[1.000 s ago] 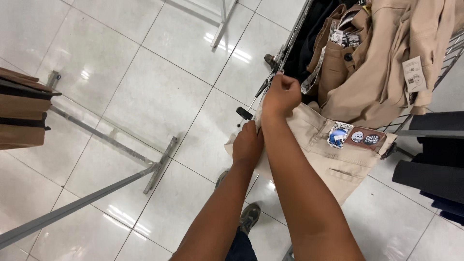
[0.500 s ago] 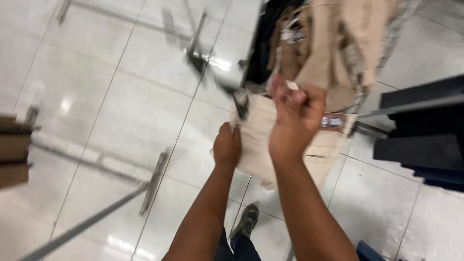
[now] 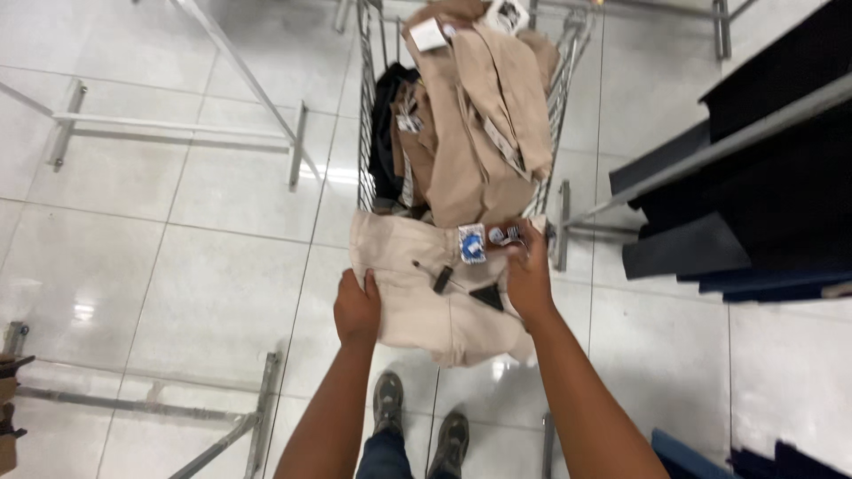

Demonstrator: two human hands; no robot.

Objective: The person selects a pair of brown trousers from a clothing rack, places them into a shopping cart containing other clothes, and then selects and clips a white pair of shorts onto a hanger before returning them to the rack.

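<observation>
A pair of beige trousers [image 3: 417, 284] with paper tags at the waistband hangs spread between my two hands, above the white tiled floor. My left hand [image 3: 356, 308] grips its left edge. My right hand [image 3: 526, 270] pinches the waistband at the right, by the blue and white tags [image 3: 473, 242]. Just beyond the trousers stands a wire shopping cart [image 3: 367, 133] filled with more beige and dark garments [image 3: 479, 124].
Dark folded clothes hang on a metal rack [image 3: 737, 177] at the right. Metal rack legs [image 3: 177, 129] cross the floor at the upper left, another rack base [image 3: 160, 412] at the lower left. My shoes [image 3: 417, 426] show below the trousers.
The view has swung so the cart now stands straight ahead. My hands have moved apart and the trousers are now spread flat between them; before, my right hand was raised near the cart.
</observation>
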